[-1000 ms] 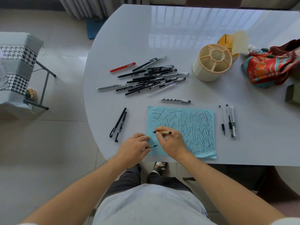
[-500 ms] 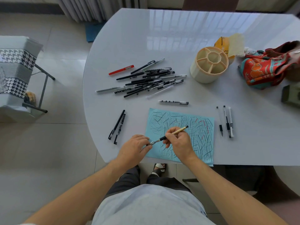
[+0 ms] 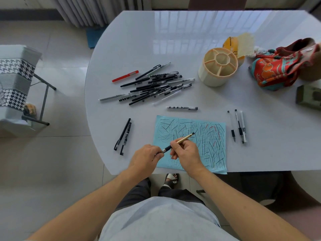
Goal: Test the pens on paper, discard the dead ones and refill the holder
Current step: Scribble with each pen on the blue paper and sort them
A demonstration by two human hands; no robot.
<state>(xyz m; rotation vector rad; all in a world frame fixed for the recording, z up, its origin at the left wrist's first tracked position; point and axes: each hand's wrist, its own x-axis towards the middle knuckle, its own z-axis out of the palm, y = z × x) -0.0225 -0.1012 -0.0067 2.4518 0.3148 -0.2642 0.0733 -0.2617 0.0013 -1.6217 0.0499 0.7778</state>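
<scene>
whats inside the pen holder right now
The pen holder shows only bare compartments: a centre well ringed by sections, no pens standing in them. The near sections' floors are hidden by the front wall.

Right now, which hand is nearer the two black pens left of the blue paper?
Left. The left hand sits just right of the two black pens, at the gold pen's tip. The right hand grips the gold pen farther right, over the blue paper.

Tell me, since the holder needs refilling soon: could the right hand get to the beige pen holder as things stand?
Probably yes. The table between the right hand and the pen holder looks bare beyond the blue paper, but that hand grips the gold pen, so it cannot grasp the holder yet.
</scene>
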